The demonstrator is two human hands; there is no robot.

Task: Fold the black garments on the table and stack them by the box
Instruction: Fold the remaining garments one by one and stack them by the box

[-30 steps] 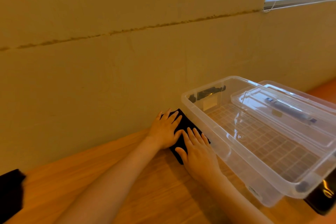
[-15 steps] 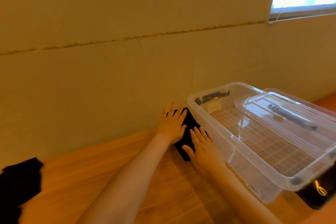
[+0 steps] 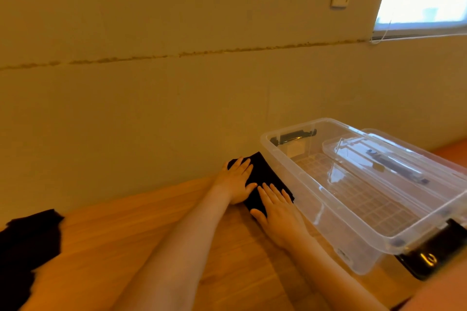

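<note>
Hands flat, both of them, so I'm mid-press on this one. My left hand (image 3: 236,183) has its fingers spread straight across the far half of the folded black garment (image 3: 262,179), and my right hand (image 3: 276,206) lies palm-down on the near end, fingers straight too, nothing pinched or gripped by either. The folded garment sits at the back edge of the worktop (image 3: 131,240), close to the wall and just beside the long side of the clear box (image 3: 316,199). Looks to me like this is the smooth-down at the end of a fold, with the piece already in its stacking spot. Next bit, I reckon: lift off and reach way over to the left edge, where another black garment (image 3: 27,247) lies loose and rumpled, well apart from the box. That one needs spreading out before any fold.
</note>
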